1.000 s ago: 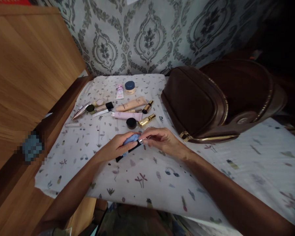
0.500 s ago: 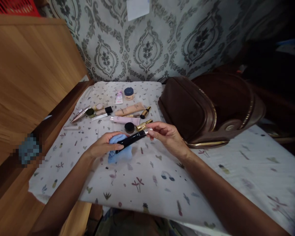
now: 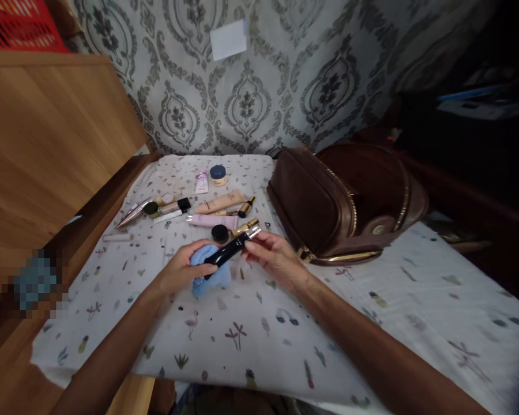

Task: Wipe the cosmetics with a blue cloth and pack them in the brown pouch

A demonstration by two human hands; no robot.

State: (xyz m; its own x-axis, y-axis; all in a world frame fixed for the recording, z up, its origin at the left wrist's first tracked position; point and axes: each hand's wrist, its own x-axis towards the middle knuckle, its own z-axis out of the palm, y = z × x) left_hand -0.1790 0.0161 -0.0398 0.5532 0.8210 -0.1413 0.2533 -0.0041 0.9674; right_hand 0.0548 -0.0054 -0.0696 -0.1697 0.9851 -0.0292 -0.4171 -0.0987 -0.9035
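A glossy black cosmetic tube point(image 3: 227, 252) with a silver end point(image 3: 253, 231) is held tilted above the table, silver end up to the right. My left hand point(image 3: 184, 270) is closed on its lower end through a crumpled light blue cloth point(image 3: 218, 283). With thumb and fingers, my right hand point(image 3: 277, 260) grips the tube just below the silver end. Right behind the tube lie a small black-lidded jar point(image 3: 219, 233) and a gold tube point(image 3: 242, 229). A lilac tube point(image 3: 214, 221) and a peach tube point(image 3: 219, 202) lie farther back.
A brown leather bag point(image 3: 315, 207) with gold zips stands open on the right. Several more cosmetics, including a blue-lidded jar point(image 3: 218, 175) and a rose-gold pointed tube point(image 3: 134, 212), lie on the printed cloth point(image 3: 164, 328). A wooden panel point(image 3: 56, 132) borders the left side.
My right hand has moved from the silver end down onto the black body just below it. My left hand keeps its hold with the cloth. The view has shifted slightly.
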